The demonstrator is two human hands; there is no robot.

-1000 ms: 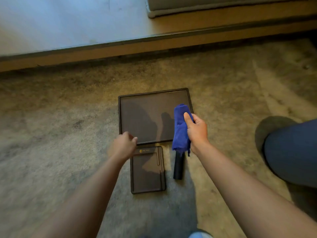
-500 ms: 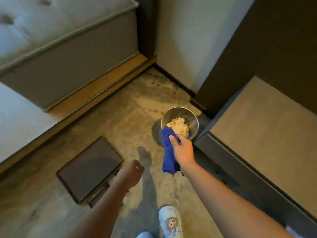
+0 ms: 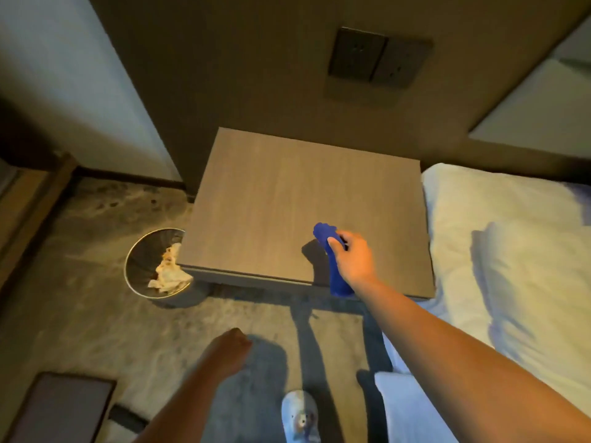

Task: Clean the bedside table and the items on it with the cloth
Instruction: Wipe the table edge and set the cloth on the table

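The bedside table [image 3: 287, 199] has a bare wood-grain top and stands against a dark wall panel. My right hand [image 3: 353, 260] hovers over its front right part, shut on a bunched blue cloth [image 3: 332, 263] that hangs down past the front edge. My left hand [image 3: 228, 348] is lower, over the carpet in front of the table, fingers curled into a loose fist with nothing in it. A dark tray [image 3: 60, 407] lies on the carpet at the bottom left, with a dark cylindrical item [image 3: 126, 417] beside it.
A metal waste bin [image 3: 140, 266] with crumpled paper stands on the carpet by the table's left front corner. A white bed [image 3: 511, 266] adjoins the table on the right. A socket plate [image 3: 377, 59] is on the wall above. My shoe [image 3: 299, 417] is below.
The view has swung from the tray on the floor, past the bin, up to the bedside table. My right hand has carried the blue cloth over the tabletop. The left hand has left the tray.
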